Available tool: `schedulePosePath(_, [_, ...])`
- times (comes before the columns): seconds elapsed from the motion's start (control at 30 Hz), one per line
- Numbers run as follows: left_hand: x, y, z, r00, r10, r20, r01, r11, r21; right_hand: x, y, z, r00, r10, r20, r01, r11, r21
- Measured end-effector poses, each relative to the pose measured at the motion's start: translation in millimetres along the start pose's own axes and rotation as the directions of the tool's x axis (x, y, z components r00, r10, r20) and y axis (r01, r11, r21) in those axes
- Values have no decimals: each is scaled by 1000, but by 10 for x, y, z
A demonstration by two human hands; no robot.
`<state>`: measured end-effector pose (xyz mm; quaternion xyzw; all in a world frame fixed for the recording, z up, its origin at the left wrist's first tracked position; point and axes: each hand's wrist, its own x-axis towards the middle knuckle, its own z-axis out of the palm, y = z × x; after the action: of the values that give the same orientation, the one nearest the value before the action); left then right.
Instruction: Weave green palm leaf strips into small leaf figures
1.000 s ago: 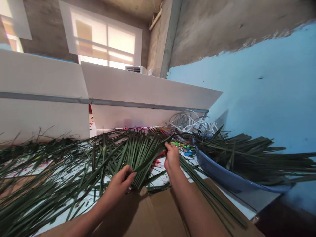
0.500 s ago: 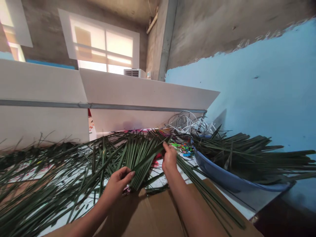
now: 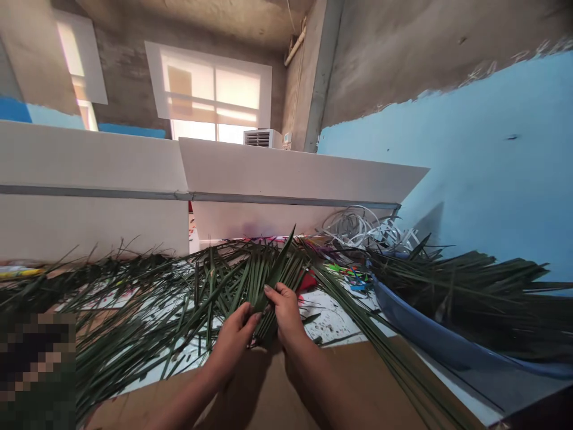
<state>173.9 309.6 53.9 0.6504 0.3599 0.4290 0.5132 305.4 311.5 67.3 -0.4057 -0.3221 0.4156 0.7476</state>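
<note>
Both hands, left hand (image 3: 233, 335) and right hand (image 3: 283, 310), clamp the green leaf-strip bundle (image 3: 264, 278) at its base, keeping the fan gathered.

The right hand (image 3: 285, 312) is coming back from the far tips of the leaf fan (image 3: 262, 276) to its base, closing beside the left hand (image 3: 236, 337), while the fan is gathering narrower between them.
</note>
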Motion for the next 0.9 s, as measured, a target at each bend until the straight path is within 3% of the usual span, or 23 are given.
schedulePosePath(0.27, [-569,162,-60,1000,19,15,-20,997,77,-134,-140,48,998,-41,-37,42,998,39])
schedulePosePath(0.53, [-1550,265,-89,999,-18,42,15,998,65,-578,-372,-19,990,-88,-107,95,993,66])
schedulePosePath(0.67, [-2118,294,-52,998,-66,-19,67,998,19,-1305,-340,-4,998,-50,-50,52,997,54])
schedulePosePath(0.77, [-2512,215,-32,987,-124,-101,118,991,-58,-2125,-146,-12,996,59,65,-60,998,10])
schedulePosePath(0.9, [-3084,-59,33,967,-159,-200,140,985,-105,-3193,221,-186,964,183,193,-177,983,-46])
